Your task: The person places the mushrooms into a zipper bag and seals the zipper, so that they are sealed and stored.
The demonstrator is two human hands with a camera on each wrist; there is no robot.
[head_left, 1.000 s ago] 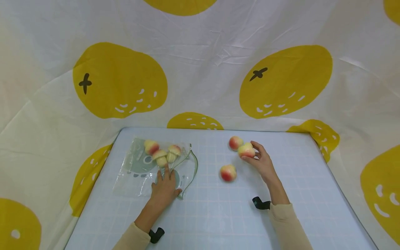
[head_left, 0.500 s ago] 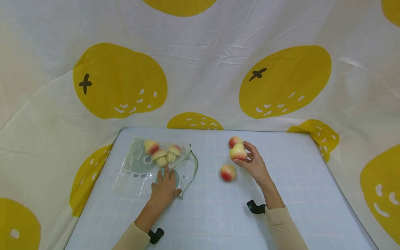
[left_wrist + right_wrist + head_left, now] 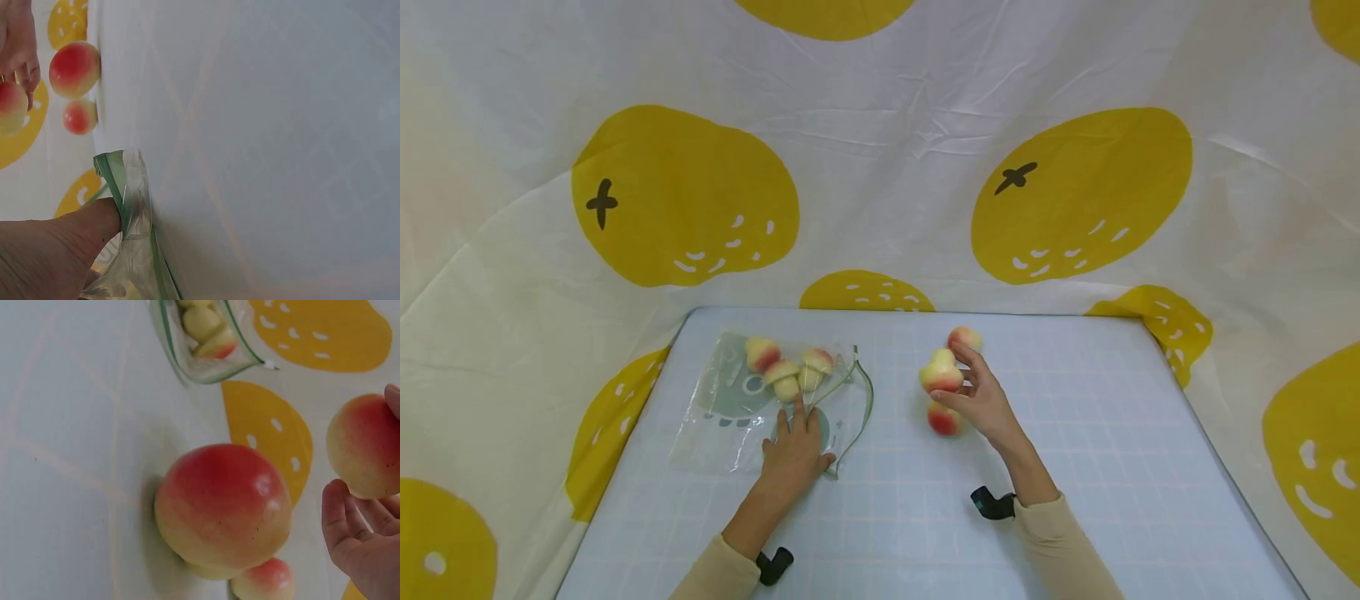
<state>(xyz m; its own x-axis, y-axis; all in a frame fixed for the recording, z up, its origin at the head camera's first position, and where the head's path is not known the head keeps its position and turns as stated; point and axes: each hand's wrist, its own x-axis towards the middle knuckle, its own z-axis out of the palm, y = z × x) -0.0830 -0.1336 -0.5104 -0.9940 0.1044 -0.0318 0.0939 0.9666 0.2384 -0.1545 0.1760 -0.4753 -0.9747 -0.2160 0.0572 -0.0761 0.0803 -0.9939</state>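
My right hand [image 3: 988, 408] pinches a toy mushroom [image 3: 942, 373] with a red-and-cream cap and pale stem between thumb and fingers, above the table. Two similar mushrooms lie nearby, one behind it [image 3: 964, 337] and one [image 3: 943, 419] just in front, large in the right wrist view [image 3: 222, 509]. On the left, my left hand [image 3: 795, 454] rests with fingers spread on a clear zip bag [image 3: 718, 450] with a printed grey-green pattern. Three mushrooms [image 3: 785, 382] are inside. The bag's green-edged mouth [image 3: 209, 380] gapes toward the right, seen in the right wrist view.
The table [image 3: 895, 533] has a pale blue checked cover. Behind it hangs a white cloth [image 3: 880, 192] with large yellow fruit prints. A black wrist camera [image 3: 992, 503] sits on the right wrist, another [image 3: 775, 567] on the left.
My right hand has moved left with the mushroom, from beside the rear loose one to above the front one. The left hand, the bag and the loose mushrooms stay in place.
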